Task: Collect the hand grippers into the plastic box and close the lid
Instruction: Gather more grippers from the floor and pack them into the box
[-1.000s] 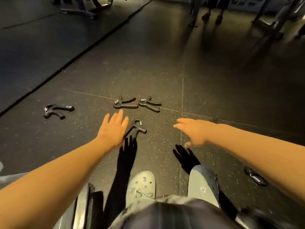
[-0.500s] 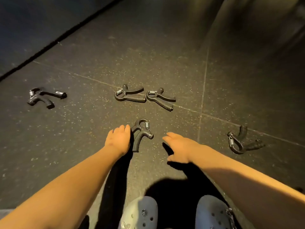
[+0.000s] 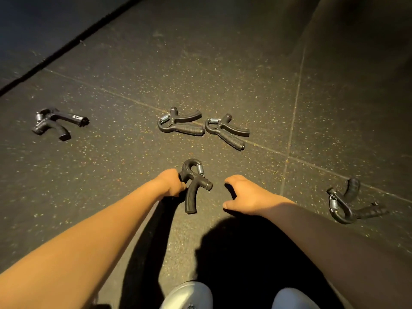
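Observation:
Several black hand grippers with steel springs lie on the dark speckled floor. My left hand [image 3: 170, 182] curls its fingers round the left side of the nearest gripper [image 3: 194, 187], which lies on the floor. My right hand [image 3: 246, 195] hovers just right of it, fingers loosely curled and holding nothing. Two more grippers lie side by side farther out, one [image 3: 180, 122] and another [image 3: 227, 131]. A fourth gripper [image 3: 55, 121] lies far left, and a fifth gripper [image 3: 350, 202] lies at the right. No plastic box is in view.
A pair of grey clogs [image 3: 189, 295] shows at the bottom edge, with my shadow on the floor in front of them. Tile seams cross the floor, and a dark strip [image 3: 66, 45] runs diagonally at the upper left.
The view has dropped closer to the floor. My left hand went from flat beside the nearest gripper to curled round it. My right hand drew in and curled its fingers.

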